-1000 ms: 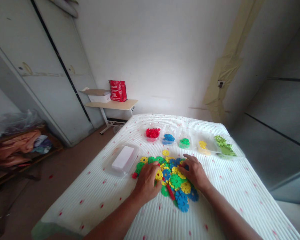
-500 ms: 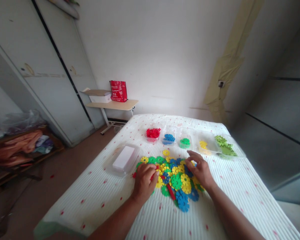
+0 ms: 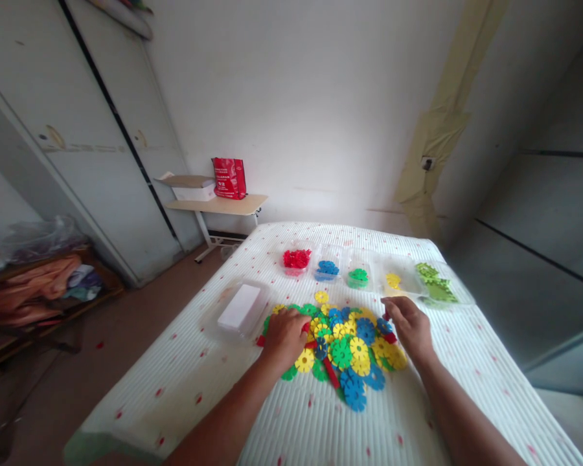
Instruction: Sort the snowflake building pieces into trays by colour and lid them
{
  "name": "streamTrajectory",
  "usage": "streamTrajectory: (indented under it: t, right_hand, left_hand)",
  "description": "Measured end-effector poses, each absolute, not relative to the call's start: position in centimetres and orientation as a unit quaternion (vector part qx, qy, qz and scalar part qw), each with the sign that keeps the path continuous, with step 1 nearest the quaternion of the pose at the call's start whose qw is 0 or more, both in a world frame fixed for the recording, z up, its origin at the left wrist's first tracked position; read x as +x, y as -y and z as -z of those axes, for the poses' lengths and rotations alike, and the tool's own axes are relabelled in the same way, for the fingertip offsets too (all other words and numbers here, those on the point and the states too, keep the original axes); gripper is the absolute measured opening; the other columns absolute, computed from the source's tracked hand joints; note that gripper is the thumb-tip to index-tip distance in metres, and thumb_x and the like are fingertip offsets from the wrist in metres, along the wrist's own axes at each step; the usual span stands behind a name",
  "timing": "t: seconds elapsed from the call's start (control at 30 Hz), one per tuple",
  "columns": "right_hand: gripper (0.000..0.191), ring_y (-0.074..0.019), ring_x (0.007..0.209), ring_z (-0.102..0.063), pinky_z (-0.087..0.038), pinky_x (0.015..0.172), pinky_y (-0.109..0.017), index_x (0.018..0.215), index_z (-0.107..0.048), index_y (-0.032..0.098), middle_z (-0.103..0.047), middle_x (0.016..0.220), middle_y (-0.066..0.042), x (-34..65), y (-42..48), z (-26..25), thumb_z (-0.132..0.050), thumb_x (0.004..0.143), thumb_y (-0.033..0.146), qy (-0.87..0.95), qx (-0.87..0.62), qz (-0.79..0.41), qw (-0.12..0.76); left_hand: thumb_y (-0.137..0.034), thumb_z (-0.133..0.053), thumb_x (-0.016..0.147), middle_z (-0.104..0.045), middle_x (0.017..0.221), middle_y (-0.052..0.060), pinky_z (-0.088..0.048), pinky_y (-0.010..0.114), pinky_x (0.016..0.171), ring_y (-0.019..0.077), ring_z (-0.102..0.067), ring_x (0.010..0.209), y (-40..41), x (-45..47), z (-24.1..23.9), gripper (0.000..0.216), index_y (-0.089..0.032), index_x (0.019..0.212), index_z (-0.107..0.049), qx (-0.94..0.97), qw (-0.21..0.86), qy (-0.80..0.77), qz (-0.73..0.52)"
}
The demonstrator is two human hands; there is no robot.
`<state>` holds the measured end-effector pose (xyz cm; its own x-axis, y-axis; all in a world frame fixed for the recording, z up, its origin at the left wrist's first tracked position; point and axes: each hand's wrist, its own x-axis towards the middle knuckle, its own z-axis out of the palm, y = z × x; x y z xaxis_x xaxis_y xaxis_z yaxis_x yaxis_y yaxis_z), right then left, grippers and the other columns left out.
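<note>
A smooth pale wall (image 3: 320,110) rises beyond a broad surface draped in white ribbed cloth (image 3: 199,382) flecked with red, where a loose pile of flat, notched plastic discs (image 3: 341,353) in green, yellow and blue lies between a person's two bare hands. Left of the pile, a clear, round-cornered plastic container (image 3: 210,323) carries a smooth white rectangular block (image 3: 240,307); behind the pile stands a row of clear plastic tubs (image 3: 409,283) with red, blue, green, yellow and lime-green pieces. At the pile's left edge the left hand (image 3: 285,333) curls low over the discs, a red piece (image 3: 306,328) showing beside its fingertips; whether it is gripped cannot be told. At the pile's right edge the right hand (image 3: 412,328) bends thumb and forefinger toward each other, a speck of dark red at the tips, though the hold there is unclear too. In the pile's near part, a straight, slim red plastic bar (image 3: 331,373) slants with its long axis toward the person, its near end angled slightly right.
</note>
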<state>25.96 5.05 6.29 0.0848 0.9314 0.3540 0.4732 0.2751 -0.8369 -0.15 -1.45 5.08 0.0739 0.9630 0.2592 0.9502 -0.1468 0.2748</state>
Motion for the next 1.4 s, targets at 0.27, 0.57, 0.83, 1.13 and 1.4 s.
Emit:
streamTrajectory:
  t: [0.27, 0.57, 0.83, 1.13, 1.4]
  right_hand:
    - [0.035, -0.0128, 0.045, -0.053, -0.043, 0.046, -0.024, 0.079, -0.056, 0.019, -0.061, 0.057, 0.0, 25.2, -4.6, -5.7, -0.043, 0.082, 0.052, 0.682, -0.547, -0.236, 0.425]
    - [0.024, -0.0163, 0.075, -0.063, -0.05, 0.067, -0.027, 0.095, -0.061, 0.021, -0.067, 0.086, -0.005, 23.4, -3.6, -5.4, -0.045, 0.086, 0.036, 0.778, -0.446, -0.186, 0.402]
    - [0.019, -0.0178, 0.083, -0.062, -0.051, 0.073, -0.031, 0.092, -0.062, 0.021, -0.065, 0.088, -0.005, 22.7, -3.1, -5.1, -0.045, 0.084, 0.024, 0.799, -0.402, -0.189, 0.405]
    - [0.014, -0.0152, 0.075, -0.061, -0.051, 0.069, -0.027, 0.088, -0.057, 0.023, -0.063, 0.082, -0.003, 22.0, -2.3, -5.1, -0.044, 0.086, 0.025, 0.822, -0.388, -0.185, 0.374]
    - [0.024, -0.0184, 0.095, -0.062, -0.052, 0.081, -0.031, 0.106, -0.057, 0.024, -0.064, 0.105, -0.006, 21.8, -2.2, -4.8, -0.044, 0.086, 0.024, 0.826, -0.364, -0.15, 0.403]
  left_hand:
    - [-0.016, -0.053, 0.077, -0.061, 0.08, 0.004, -0.041, 0.033, 0.075, 0.0208, -0.056, 0.083, 0.7, 0.5, -5.1, 0.009, -0.021, 0.078, -0.06, 0.732, 0.0, -0.652, -0.198]
    - [-0.017, -0.049, 0.079, -0.066, 0.08, 0.0, -0.046, 0.025, 0.069, 0.0141, -0.061, 0.074, -0.4, 2.0, -6.5, 0.013, -0.02, 0.088, -0.059, 0.667, 0.162, -0.609, -0.398]
    - [-0.007, -0.054, 0.071, -0.066, 0.083, 0.003, -0.05, 0.028, 0.076, 0.0147, -0.06, 0.081, -1.5, 4.8, -5.0, 0.019, -0.019, 0.081, -0.064, 0.671, 0.186, -0.542, -0.471]
    - [-0.013, -0.058, 0.074, -0.061, 0.09, 0.004, -0.05, 0.03, 0.078, 0.0156, -0.058, 0.086, -0.4, 5.0, -4.3, 0.018, -0.021, 0.09, -0.064, 0.713, 0.155, -0.525, -0.439]
    - [-0.018, -0.059, 0.076, -0.065, 0.08, 0.002, -0.05, 0.026, 0.072, 0.0137, -0.06, 0.076, -1.6, 2.6, -5.7, 0.008, -0.019, 0.08, -0.066, 0.691, 0.18, -0.532, -0.456]
